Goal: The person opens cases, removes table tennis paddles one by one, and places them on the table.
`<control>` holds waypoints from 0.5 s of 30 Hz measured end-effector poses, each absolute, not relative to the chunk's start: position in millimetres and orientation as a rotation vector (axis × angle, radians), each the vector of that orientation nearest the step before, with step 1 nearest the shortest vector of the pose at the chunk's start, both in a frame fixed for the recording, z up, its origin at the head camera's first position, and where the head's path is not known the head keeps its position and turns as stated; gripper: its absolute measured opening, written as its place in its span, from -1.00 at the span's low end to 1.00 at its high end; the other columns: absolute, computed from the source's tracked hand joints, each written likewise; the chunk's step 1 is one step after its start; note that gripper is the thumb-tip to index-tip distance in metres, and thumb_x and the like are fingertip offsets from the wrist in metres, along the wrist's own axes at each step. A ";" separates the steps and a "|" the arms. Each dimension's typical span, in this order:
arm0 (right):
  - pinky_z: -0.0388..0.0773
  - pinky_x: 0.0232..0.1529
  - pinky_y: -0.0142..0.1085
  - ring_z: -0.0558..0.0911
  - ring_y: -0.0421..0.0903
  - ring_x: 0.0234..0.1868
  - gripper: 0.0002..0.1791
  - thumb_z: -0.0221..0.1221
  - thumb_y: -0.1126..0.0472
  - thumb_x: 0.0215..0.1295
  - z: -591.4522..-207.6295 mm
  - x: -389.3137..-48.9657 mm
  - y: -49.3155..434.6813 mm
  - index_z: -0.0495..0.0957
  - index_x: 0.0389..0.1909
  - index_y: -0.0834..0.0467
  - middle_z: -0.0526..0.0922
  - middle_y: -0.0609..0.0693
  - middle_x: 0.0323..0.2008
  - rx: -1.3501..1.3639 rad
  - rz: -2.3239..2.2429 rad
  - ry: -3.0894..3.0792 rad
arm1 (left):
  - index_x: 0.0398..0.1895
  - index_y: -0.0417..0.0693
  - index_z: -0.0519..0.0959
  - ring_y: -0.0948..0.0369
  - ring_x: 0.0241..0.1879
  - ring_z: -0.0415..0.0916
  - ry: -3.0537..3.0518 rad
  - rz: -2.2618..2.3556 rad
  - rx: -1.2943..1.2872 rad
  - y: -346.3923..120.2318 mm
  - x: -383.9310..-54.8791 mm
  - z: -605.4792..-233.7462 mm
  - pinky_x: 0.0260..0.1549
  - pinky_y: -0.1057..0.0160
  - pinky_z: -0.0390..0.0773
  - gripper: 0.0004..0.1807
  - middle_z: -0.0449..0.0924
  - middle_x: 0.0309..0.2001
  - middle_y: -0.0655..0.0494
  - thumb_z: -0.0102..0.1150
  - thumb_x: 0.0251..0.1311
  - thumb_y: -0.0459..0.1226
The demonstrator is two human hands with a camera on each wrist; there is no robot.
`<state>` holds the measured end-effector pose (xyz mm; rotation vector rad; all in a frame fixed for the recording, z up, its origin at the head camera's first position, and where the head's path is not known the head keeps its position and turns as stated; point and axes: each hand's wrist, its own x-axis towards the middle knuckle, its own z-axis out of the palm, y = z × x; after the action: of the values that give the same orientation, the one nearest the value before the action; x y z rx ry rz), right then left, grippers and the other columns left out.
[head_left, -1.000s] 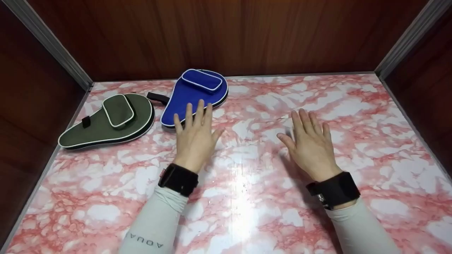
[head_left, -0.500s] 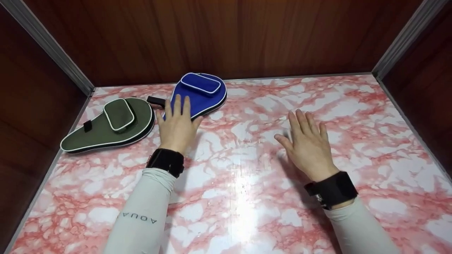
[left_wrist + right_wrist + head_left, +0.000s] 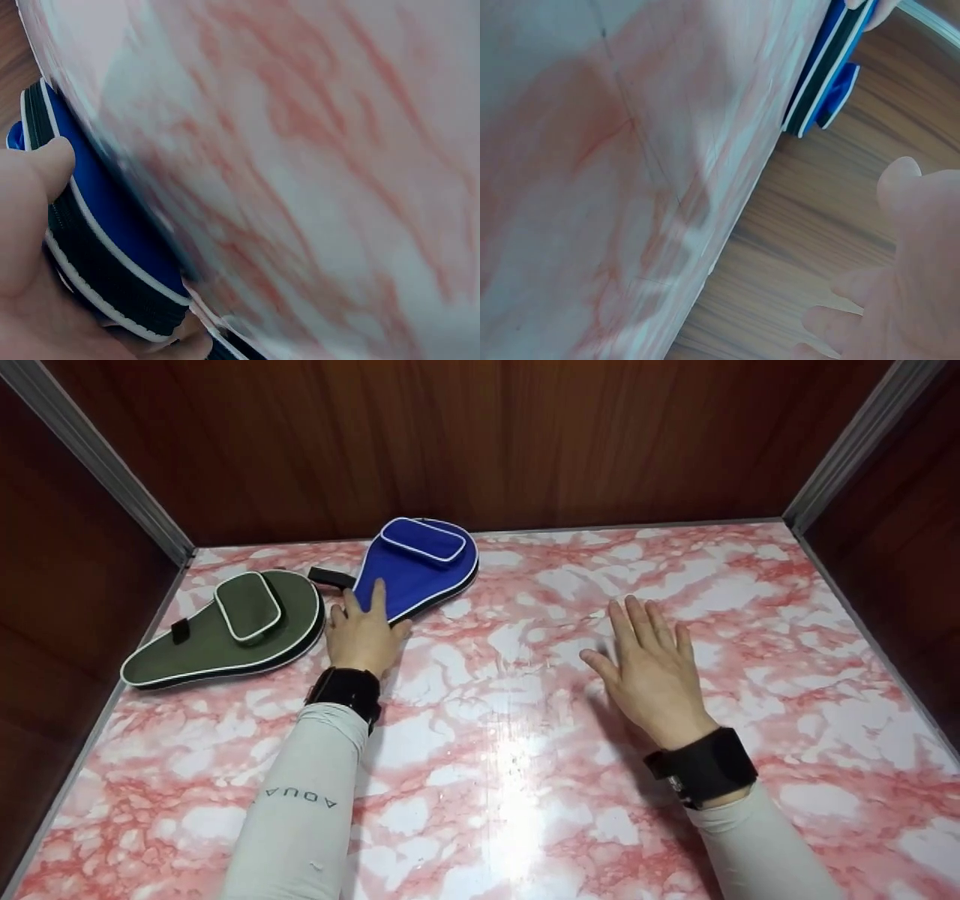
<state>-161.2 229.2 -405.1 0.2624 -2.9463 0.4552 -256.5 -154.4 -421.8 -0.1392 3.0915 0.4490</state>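
Observation:
A blue table tennis bat case (image 3: 420,577) with white piping and a raised pocket lies at the back of the table. My left hand (image 3: 364,637) grips its narrow end, thumb on the near side, index finger stretched over the top. In the left wrist view the thumb (image 3: 56,165) presses the black zipped edge of the blue case (image 3: 112,202); some fingers are partly hidden beyond it. My right hand (image 3: 656,682), palm down with straight fingers, hovers over the table's right half, holding nothing. The right wrist view shows its thumb and fingertips (image 3: 832,326) apart from everything.
Left of the blue case lies an olive green bat case (image 3: 202,649) with white piping. A black strap (image 3: 331,578) sits between the two cases. Dark wood panels (image 3: 487,442) enclose the pink marbled table (image 3: 510,750) at the back and sides.
My left hand has moved left from above the blue case's front edge to its narrow end, and its fingers have bent round it. The right hand has hardly moved.

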 end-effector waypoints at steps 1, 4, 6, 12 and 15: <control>-0.23 0.63 0.40 -0.04 0.32 0.75 -0.04 -0.05 -0.37 0.70 -404.9 -161.4 229.0 0.05 0.79 0.21 0.02 0.29 0.75 0.262 0.452 -2.944 | 0.85 0.12 -0.04 -0.53 0.58 0.05 3.090 0.475 -0.142 -154.9 -257.2 -422.3 0.51 -0.45 0.12 -0.06 -0.11 0.70 -0.54 0.13 0.62 0.17; -0.22 0.62 0.40 -0.03 0.32 0.75 -0.06 -0.04 -0.34 0.71 -404.5 -161.4 228.7 0.06 0.79 0.20 0.03 0.30 0.75 0.261 0.445 -2.940 | 0.84 0.14 0.03 -0.56 0.52 0.14 3.100 0.520 -0.141 -154.6 -257.8 -422.3 0.46 -0.45 0.23 -0.09 -0.05 0.67 -0.57 0.18 0.61 0.11; -0.22 0.62 0.40 -0.03 0.32 0.75 -0.07 -0.03 -0.33 0.71 -404.2 -161.0 228.4 0.07 0.79 0.19 0.03 0.30 0.75 0.260 0.441 -2.940 | 0.82 0.12 0.10 -0.57 0.46 0.22 3.121 0.534 -0.129 -154.5 -256.9 -421.8 0.40 -0.45 0.32 -0.12 0.02 0.64 -0.59 0.22 0.59 0.08; -0.20 0.62 0.41 -0.02 0.31 0.75 -0.10 0.00 -0.30 0.72 -401.8 -159.7 228.9 0.09 0.78 0.17 0.04 0.29 0.75 0.267 0.445 -2.927 | 0.77 0.12 0.26 -0.55 0.40 0.34 3.167 0.569 -0.058 -152.3 -248.9 -418.3 0.27 -0.42 0.46 -0.17 0.15 0.60 -0.59 0.32 0.54 0.04; -0.18 0.61 0.42 -0.01 0.31 0.75 -0.11 0.01 -0.30 0.71 -401.9 -159.7 229.4 0.10 0.78 0.16 0.06 0.30 0.74 0.269 0.449 -2.920 | 0.77 0.14 0.26 -0.54 0.43 0.30 3.150 0.605 0.002 -150.8 -242.5 -418.2 0.29 -0.43 0.45 -0.18 0.13 0.62 -0.56 0.31 0.56 0.04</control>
<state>-159.7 229.4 -401.9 0.2692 -2.9202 0.4487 -242.5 -150.8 -418.2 0.0017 3.1499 0.6048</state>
